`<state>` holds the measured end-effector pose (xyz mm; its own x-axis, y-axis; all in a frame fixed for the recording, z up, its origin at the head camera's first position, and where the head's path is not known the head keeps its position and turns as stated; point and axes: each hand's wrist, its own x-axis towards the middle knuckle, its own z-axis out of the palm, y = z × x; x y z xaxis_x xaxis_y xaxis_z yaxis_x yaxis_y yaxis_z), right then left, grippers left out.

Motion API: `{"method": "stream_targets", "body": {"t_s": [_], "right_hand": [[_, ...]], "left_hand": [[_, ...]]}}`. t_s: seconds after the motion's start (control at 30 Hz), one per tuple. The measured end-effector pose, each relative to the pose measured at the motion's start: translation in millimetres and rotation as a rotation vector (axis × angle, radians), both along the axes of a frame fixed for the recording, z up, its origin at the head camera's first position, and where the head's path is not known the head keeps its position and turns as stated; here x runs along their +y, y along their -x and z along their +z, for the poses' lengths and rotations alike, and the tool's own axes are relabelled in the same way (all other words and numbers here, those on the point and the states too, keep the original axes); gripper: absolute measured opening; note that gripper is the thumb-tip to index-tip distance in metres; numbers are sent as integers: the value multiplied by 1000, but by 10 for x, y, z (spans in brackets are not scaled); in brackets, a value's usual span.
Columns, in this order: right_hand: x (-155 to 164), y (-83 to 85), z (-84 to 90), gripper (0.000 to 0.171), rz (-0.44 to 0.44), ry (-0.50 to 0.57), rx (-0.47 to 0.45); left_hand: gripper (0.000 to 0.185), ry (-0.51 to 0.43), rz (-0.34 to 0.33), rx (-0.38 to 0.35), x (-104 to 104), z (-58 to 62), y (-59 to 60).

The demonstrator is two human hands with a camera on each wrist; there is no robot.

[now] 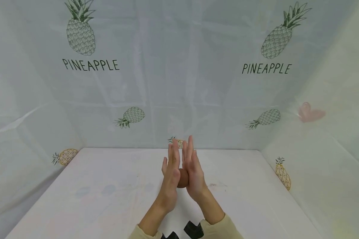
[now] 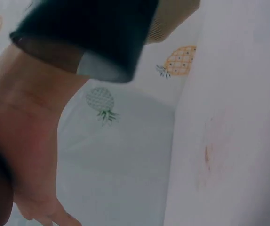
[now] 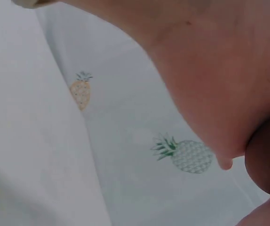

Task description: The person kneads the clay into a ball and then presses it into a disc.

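A brown ball [image 1: 183,178] sits squeezed between my two palms above the middle of the white table [image 1: 107,196]. My left hand [image 1: 170,171] presses it from the left and my right hand [image 1: 193,169] from the right, both with fingers straight and pointing up and away. The palms hide most of the ball. In the right wrist view the ball [image 3: 268,157] shows as a dark round edge under the right palm [image 3: 210,70]. The left wrist view shows the left palm [image 2: 27,141] close up, with a dark blurred shape at its lower left edge.
Pale cloth printed with pineapples and the word PINEAPPLE covers the back wall [image 1: 179,83] and both side walls, closing in the table on three sides. A faint reddish stain [image 1: 216,184] marks the tabletop to the right of my hands.
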<state>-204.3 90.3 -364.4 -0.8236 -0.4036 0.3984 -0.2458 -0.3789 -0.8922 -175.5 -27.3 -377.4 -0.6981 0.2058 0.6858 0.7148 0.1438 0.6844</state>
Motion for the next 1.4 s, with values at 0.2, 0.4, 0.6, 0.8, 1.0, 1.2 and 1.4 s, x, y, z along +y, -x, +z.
{"method": "stream_targets", "body": {"t_s": [0.2, 0.4, 0.6, 0.8, 1.0, 1.2, 1.4], "right_hand": [[-154, -76, -49, 62, 74, -97, -4], [-219, -217, 23, 62, 98, -113, 42], [-124, -285, 157, 60, 41, -33, 132], [-3, -222, 198, 60, -53, 12, 192], [26, -90, 133, 60, -118, 4, 135], [-66, -29, 8, 60, -39, -72, 66], [-191, -138, -12, 60, 60, -155, 32]], "left_hand": [[62, -82, 56, -91, -192, 60, 74], [64, -183, 104, -216, -340, 61, 175], [63, -138, 97, -257, -246, -1, 198], [61, -63, 37, -207, -53, -48, 108], [59, -72, -47, -135, 21, -49, 4], [59, -123, -57, -125, -65, 29, -12], [61, -167, 4, -149, -248, 104, 62]]}}
